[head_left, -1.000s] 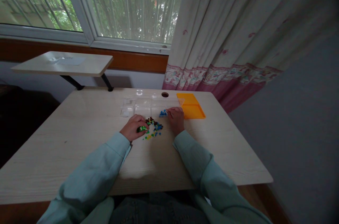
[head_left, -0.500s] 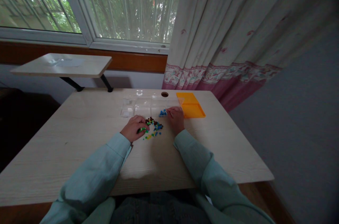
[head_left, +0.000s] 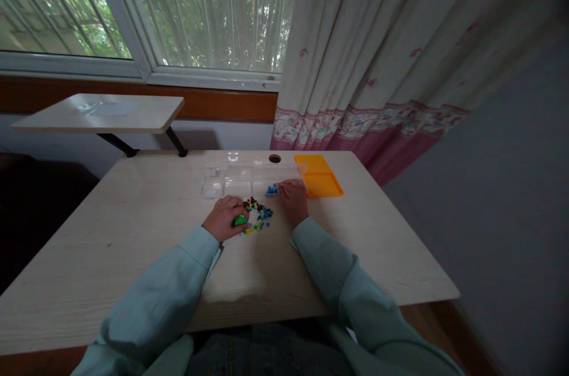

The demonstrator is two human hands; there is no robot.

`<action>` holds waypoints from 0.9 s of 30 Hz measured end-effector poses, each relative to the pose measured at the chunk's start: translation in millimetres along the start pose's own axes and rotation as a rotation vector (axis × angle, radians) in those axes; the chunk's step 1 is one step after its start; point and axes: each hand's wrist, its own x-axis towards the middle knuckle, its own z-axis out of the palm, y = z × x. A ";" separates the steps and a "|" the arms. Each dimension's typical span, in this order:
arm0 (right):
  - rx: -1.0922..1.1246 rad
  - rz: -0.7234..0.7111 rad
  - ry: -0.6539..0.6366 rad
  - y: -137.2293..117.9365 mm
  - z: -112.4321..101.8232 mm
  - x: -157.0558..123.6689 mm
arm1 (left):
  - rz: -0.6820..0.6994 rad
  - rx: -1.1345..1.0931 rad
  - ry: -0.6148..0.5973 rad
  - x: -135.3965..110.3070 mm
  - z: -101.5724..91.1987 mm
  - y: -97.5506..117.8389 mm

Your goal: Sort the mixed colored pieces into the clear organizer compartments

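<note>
I am sitting at a pale wooden table point(head_left: 355, 257), both forearms laid forward over it in light green sleeves point(head_left: 155, 284). My left hand point(head_left: 226, 220) is curled around a green piece point(head_left: 240, 220), with the thumb on the near side and the fingers bent over the top. Just beside those fingers, to the right, small loose pieces point(head_left: 265, 212) lie scattered on the tabletop in a rough ring: brown at the far side, blue at the right, yellow and green nearer me.

My right hand point(head_left: 293, 199) reaches a little farther forward, its fingertips drawn narrowly together next to a small cluster of blue pieces point(head_left: 271, 190). Whether anything is pinched between them I cannot tell; it is too small to see. The blue cluster sits at the near right part of a clear plastic tray point(head_left: 237, 173) divided into compartments. Just beyond my right hand, to its right, lies a shallow orange tray point(head_left: 319, 176) with a ridge across it.

Behind the clear tray is a round hole point(head_left: 274, 159) in the table. At the far left stands a raised shelf point(head_left: 155, 114).
</note>
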 end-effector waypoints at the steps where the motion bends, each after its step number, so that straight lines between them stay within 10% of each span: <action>1: 0.001 0.000 0.002 -0.3 -0.1 0.0 | -0.011 0.013 -0.006 0.0 -0.3 1.3; 27: 0.025 -0.014 -0.002 -1.0 0.4 0.2 | -0.071 0.126 -0.021 -0.9 -8.0 12.9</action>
